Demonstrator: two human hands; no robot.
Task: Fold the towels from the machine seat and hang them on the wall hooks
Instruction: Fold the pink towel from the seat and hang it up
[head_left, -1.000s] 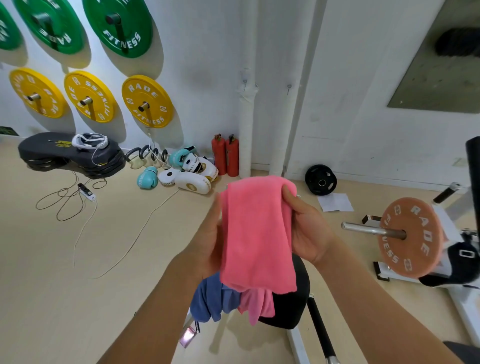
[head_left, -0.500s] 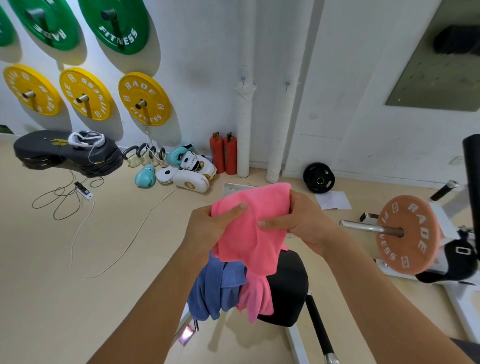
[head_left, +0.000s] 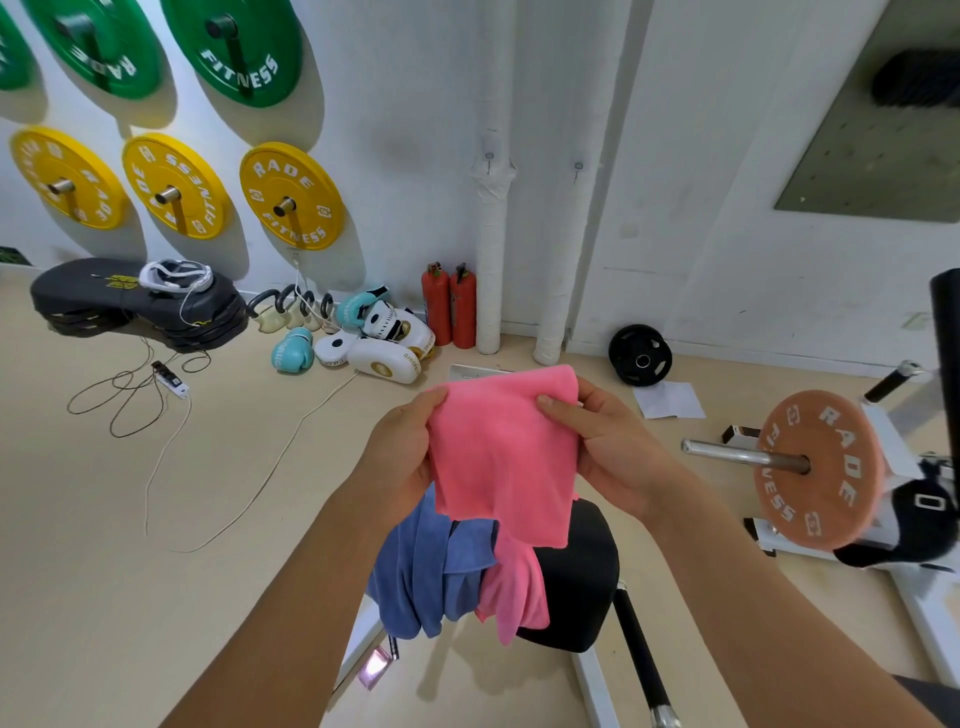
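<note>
The room was a gym corner with a pale beige floor and white walls; green plates and yellow plates hung on pegs at the left, two red fire extinguishers stood by wrapped white pipes, and boxing gloves and pads lay against the wall beside loose cables. On the right an orange plate sat on a bar. In the middle, held up in the air above the black machine seat, was the pink towel, folded to a soft, roughly square panel whose longer side ran top to bottom, with the fold uppermost and the loose edge hanging down toward the seat. The left hand gripped its left edge, thumb on the front; the right hand pinched the upper right corner, thumb pressed across the cloth. Its surface was plain and fleecy, slightly rumpled. Below it a blue towel and what seemed to be a second pink towel draped over the seat's front edge.
</note>
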